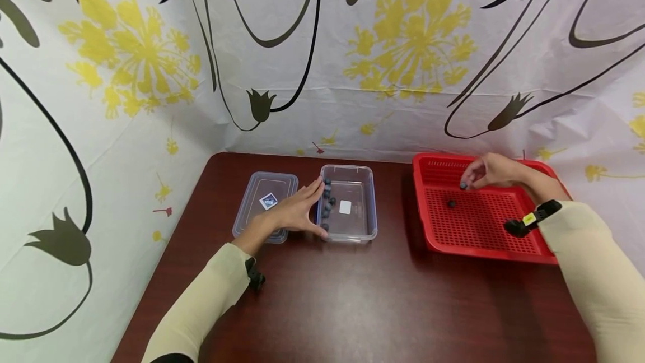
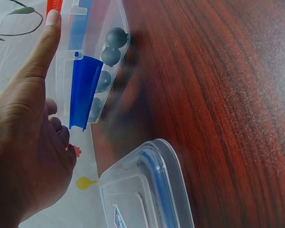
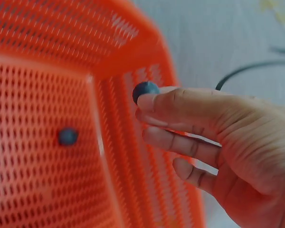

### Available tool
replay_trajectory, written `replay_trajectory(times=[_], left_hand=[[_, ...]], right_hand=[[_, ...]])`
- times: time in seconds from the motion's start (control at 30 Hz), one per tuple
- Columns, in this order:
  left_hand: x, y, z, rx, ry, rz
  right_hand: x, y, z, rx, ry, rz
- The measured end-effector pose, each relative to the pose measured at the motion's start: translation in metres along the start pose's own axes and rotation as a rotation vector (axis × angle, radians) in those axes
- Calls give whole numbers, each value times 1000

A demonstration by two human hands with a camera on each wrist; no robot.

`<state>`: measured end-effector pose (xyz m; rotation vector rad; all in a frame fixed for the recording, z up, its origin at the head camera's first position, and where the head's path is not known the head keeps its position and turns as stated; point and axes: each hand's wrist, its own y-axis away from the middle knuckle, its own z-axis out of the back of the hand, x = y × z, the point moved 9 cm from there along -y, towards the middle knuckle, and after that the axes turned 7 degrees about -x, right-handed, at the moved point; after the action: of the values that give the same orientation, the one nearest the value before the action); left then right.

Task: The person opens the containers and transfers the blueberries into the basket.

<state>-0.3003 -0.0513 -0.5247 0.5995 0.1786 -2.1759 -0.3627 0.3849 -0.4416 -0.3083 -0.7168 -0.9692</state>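
Note:
My right hand [image 1: 486,172] hovers over the red perforated basket [image 1: 478,240] and pinches a dark blueberry [image 1: 463,185] at its fingertips [image 3: 147,100]. One more blueberry [image 1: 451,204] lies on the basket floor [image 3: 38,180]. My left hand [image 1: 297,212] lies with straight fingers against the left wall of a clear plastic box [image 1: 363,228]. Several blueberries [image 1: 327,200] sit along that wall inside the box [image 2: 85,76]. A clear lid [image 1: 264,198] with a blue label lies flat just left of the box, partly under my left hand.
The dark red wooden table [image 1: 353,296] is walled on three sides by a white cloth with yellow flowers [image 1: 393,43]. The box and lid stand at the back middle, the basket at the back right.

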Motion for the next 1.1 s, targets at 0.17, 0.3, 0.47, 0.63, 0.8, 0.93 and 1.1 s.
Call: replay_trajectory(times=[0.17,0.3,0.47,0.63,0.8,0.93,1.1], left_hand=[[1,1,-1,9,-11,7],[0,1,-2,6,-10,2],[1,1,-1,-2,-4,8],[1,0,-2,-1,-18,-1],[1,0,-2,4,-21,3],[1,0,-1,-1,-20,1],[0,0,0,-1,-15,-1]], right_hand=[[-34,13,-10,64,-63,-114],[-47,17,-17,103,-103,-120],[-66,18,-29,158,-91,-215],[-77,21,-46,220,-101,-296],[-78,21,-57,236,-115,-282],[-77,21,-57,220,-106,-287],[-69,21,-44,159,-57,-251]])
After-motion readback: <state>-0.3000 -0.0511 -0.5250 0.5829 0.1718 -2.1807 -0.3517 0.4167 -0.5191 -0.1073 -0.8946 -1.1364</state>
